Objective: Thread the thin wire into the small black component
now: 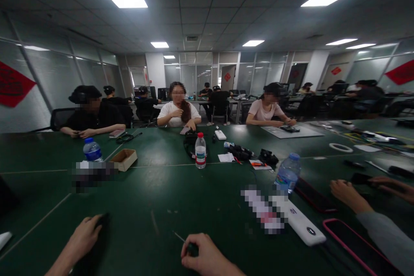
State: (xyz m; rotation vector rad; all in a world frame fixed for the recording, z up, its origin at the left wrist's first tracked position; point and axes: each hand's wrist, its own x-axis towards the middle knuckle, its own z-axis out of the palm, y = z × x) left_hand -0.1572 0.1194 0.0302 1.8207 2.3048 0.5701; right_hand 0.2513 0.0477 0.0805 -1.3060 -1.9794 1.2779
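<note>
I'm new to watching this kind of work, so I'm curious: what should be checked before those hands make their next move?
1. Left hand holds the dark object firmly: cannot tell, the object is mostly hidden.
2. Right hand has the thin metal shaft: ok, fingers curl around its dark end.
3. Red-capped water bottle stands apart from both hands: ok.
4. Co-worker's hand is apart from both hands: ok.
5. Pink-cased phone lies apart from the right hand: ok.
</note>
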